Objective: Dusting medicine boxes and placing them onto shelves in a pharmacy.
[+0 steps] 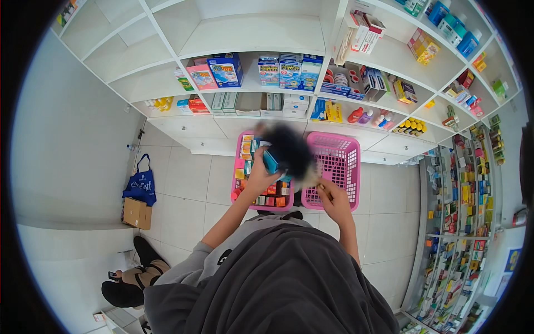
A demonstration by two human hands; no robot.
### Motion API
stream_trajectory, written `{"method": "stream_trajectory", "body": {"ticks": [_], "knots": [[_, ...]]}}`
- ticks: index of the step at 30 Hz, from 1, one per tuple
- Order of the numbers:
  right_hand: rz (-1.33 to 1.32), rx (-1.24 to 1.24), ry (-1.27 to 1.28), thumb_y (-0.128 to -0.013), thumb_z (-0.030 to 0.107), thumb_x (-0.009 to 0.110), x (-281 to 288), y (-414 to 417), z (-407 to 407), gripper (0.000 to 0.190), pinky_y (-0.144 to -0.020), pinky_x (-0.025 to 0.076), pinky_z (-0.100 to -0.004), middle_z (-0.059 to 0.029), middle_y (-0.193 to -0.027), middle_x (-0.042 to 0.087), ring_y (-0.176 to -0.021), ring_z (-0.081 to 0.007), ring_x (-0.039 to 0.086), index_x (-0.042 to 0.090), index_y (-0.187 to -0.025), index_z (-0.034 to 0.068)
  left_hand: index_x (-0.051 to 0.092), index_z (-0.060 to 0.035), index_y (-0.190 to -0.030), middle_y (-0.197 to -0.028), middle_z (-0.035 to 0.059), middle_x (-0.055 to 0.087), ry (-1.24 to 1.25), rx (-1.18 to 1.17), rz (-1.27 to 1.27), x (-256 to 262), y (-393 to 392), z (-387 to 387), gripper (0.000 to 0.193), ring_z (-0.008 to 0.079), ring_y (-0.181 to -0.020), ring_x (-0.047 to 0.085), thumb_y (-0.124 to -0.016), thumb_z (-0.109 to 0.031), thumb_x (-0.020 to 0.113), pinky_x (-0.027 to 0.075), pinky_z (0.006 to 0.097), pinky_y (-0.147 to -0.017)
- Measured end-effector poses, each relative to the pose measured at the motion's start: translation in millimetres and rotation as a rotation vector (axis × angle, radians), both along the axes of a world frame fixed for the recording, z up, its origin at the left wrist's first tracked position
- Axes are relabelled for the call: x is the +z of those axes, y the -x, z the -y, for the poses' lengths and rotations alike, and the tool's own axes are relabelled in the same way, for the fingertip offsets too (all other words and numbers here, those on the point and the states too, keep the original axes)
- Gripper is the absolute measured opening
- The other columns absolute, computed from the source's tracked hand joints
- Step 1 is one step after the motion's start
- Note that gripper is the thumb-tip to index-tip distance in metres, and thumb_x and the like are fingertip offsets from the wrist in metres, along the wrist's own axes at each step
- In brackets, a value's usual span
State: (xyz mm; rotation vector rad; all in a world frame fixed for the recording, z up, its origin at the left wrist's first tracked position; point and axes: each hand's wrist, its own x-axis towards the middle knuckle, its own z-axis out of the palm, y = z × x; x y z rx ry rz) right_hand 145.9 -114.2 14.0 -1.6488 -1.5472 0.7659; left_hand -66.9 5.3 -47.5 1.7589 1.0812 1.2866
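Note:
My left hand (263, 174) grips a teal box (271, 162), held above the left pink plastic basket (234, 183). In my right hand (337, 202) is the handle of a feather duster (292, 150). Its dark feathers are blurred and lie across the box, hiding part of it. Packed small medicine boxes (271, 201) in orange, white and other colours fill much of the left basket, which the duster partly covers. The right pink basket (355, 167) stands beside it, its perforated bottom showing.
White shelves (250, 35) with boxes and bottles rise ahead, above white drawers (187, 128). A glass display case (417, 250) full of medicine packs stands at right. On the left are a blue bag (142, 183), a cardboard box (137, 213) and a seated person (146, 275) holding a phone.

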Motion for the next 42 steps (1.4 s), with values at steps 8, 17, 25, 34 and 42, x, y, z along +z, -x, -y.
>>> {"method": "stream_trajectory", "body": {"ticks": [8, 17, 25, 34, 42], "knots": [[-0.034, -0.039, 0.013, -0.083, 0.013, 0.059, 3.2, 5.7, 1.4, 0.027, -0.056, 0.044, -0.0284, -0.0122, -0.078, 0.062, -0.057, -0.0195, 0.056, 0.059, -0.11, 0.007, 0.041, 0.0026, -0.119, -0.112, 0.0203, 0.052, -0.532, -0.19, -0.547, -2.4, 15.5, -16.6, 0.069, 0.0335, -0.109, 0.05, -0.063, -0.017, 0.077, 0.038, 0.0379, -0.096], [-0.013, 0.007, 0.001, -0.081, 0.013, 0.061, 1.7, 0.7, 1.9, 0.029, -0.055, 0.043, -0.0289, -0.0126, -0.076, 0.061, -0.054, -0.0192, 0.053, 0.06, -0.11, 0.008, 0.045, 0.0011, -0.117, -0.116, 0.0217, 0.049, 0.044, -0.054, -0.226, 15.6, 3.4, 3.7, 0.063, 0.0376, -0.109, 0.047, -0.064, -0.017, 0.074, 0.037, 0.0419, -0.095], [0.023, -0.045, -0.022, -0.081, 0.012, 0.061, -6.5, -1.8, 7.7, 0.029, -0.057, 0.044, -0.0286, -0.0114, -0.08, 0.063, -0.058, -0.0186, 0.055, 0.061, -0.11, 0.008, 0.037, -0.0011, -0.127, -0.122, 0.0174, 0.047, -0.019, -0.117, -0.276, 4.4, 10.1, -1.4, 0.075, 0.0325, -0.117, 0.045, -0.065, -0.018, 0.077, 0.036, 0.0389, -0.098], [-0.234, 0.144, -0.106, -0.084, 0.007, 0.058, -20.2, 3.6, -3.3, 0.027, -0.057, 0.039, -0.0209, -0.0022, -0.074, 0.056, -0.063, -0.0054, 0.045, 0.059, -0.111, 0.002, 0.03, -0.0048, -0.135, -0.127, 0.017, 0.044, -0.318, -0.25, -0.426, 27.1, 8.1, -21.7, 0.082, 0.0292, -0.118, 0.046, -0.065, -0.005, 0.073, 0.033, 0.039, -0.102], [-0.166, -0.056, -0.29, -0.083, 0.007, 0.058, -23.3, 22.5, -13.5, 0.028, -0.06, 0.044, -0.0256, -0.0091, -0.077, 0.059, -0.063, -0.0157, 0.055, 0.058, -0.11, 0.002, 0.046, -0.0074, -0.123, -0.117, 0.0128, 0.056, 0.767, -0.38, 0.846, 54.5, 2.6, -27.3, 0.043, 0.0228, -0.109, 0.054, -0.091, -0.036, 0.051, 0.043, 0.042, -0.096]]}}
